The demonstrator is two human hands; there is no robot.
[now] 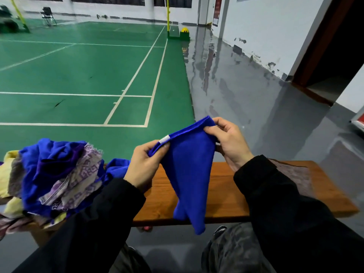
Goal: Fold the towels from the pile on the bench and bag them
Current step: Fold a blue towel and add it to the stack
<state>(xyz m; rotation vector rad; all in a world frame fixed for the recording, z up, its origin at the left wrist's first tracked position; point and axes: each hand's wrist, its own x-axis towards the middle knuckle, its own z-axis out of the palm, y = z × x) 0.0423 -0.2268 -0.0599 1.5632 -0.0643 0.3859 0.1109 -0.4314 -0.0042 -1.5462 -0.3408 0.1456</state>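
A blue towel (189, 170) hangs in the air above the wooden bench (226, 196), held along its top edge by both hands. My left hand (143, 164) pinches the edge near a small white label. My right hand (226, 142) pinches the upper right corner. The towel droops to a point below the bench's front edge. A pile of towels (57, 178), blue, purple-patterned, yellow and grey, lies heaped on the bench's left end. A brownish folded cloth (297, 174) lies flat on the bench's right end, partly hidden by my right sleeve.
Beyond the bench lies a green court floor (88, 75) with white lines, and a glossy grey floor (246, 95) to the right. A white wall and dark doorway (334, 66) stand at the right. My knees and a shoe (219, 231) show below the bench.
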